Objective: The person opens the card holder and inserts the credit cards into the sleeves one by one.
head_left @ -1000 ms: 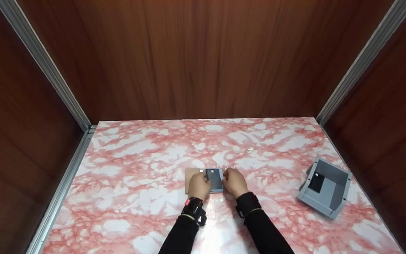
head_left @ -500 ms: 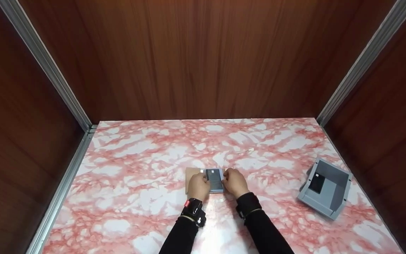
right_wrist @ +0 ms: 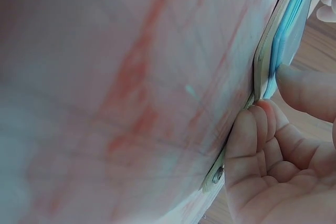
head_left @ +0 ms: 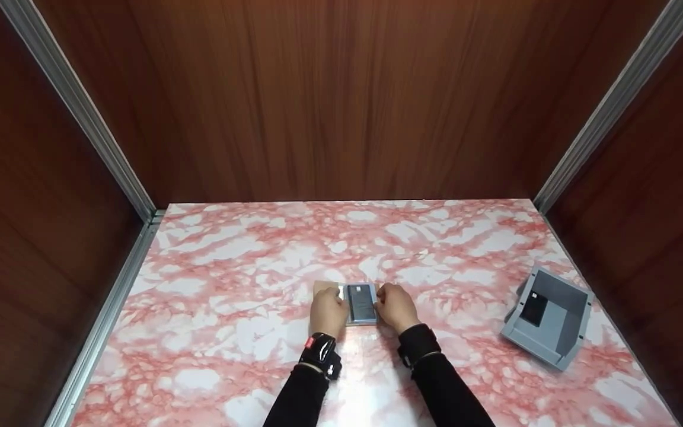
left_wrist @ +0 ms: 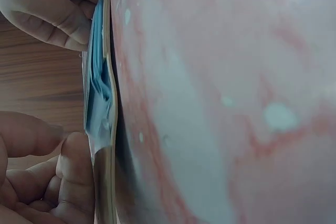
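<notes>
Barely shifted since earlier, my left hand (head_left: 328, 311) and right hand (head_left: 396, 306) are pinching the blue card holder (head_left: 361, 303) at lower center; 1 card is sitting in it, another waiting in the grey bin (head_left: 561, 341).

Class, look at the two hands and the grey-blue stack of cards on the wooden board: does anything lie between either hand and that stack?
Nothing visible does. The left hand and the right hand already touch the stack of cards at its two sides, on the wooden board. The grey bin stands well off to the right.
</notes>
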`<state>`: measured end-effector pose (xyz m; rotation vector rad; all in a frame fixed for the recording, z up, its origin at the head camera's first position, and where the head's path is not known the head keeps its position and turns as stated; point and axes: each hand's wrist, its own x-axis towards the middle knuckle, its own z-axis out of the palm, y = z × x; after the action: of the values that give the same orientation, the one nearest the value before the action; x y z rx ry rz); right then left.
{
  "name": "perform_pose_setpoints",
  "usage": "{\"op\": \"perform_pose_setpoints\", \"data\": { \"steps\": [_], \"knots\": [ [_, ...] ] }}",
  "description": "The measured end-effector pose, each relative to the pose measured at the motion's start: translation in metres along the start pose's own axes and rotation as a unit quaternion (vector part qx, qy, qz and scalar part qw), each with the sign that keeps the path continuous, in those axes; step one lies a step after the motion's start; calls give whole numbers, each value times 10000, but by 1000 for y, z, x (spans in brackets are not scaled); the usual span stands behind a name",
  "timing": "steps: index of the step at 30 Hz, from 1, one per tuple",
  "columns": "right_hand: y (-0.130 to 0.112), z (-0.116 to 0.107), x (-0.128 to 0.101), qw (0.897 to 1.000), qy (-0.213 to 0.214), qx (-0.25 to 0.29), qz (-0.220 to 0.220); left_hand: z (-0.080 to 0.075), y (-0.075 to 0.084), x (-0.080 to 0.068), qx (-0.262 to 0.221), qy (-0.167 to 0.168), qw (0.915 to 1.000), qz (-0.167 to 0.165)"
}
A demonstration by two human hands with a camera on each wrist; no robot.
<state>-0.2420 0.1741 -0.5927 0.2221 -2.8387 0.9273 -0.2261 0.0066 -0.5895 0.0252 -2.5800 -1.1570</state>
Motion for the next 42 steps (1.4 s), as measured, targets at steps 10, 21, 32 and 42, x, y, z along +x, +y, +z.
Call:
{"op": "perform_pose_setpoints", "data": {
  "steps": [10,21,32,42],
  "knots": [
    [0,0,0,10000,-72,24,11,-6,-12,5,71,301,9995,-96],
    [1,0,0,10000,-35,-6,-39,-15,-23,8,38,357,9987,-357],
    [1,0,0,10000,-96,5,17,-16,-32,7,277,575,9972,-395],
    [1,0,0,9999,-127,54,67,-20,-38,8,633,373,9962,-474]
  ]
}}
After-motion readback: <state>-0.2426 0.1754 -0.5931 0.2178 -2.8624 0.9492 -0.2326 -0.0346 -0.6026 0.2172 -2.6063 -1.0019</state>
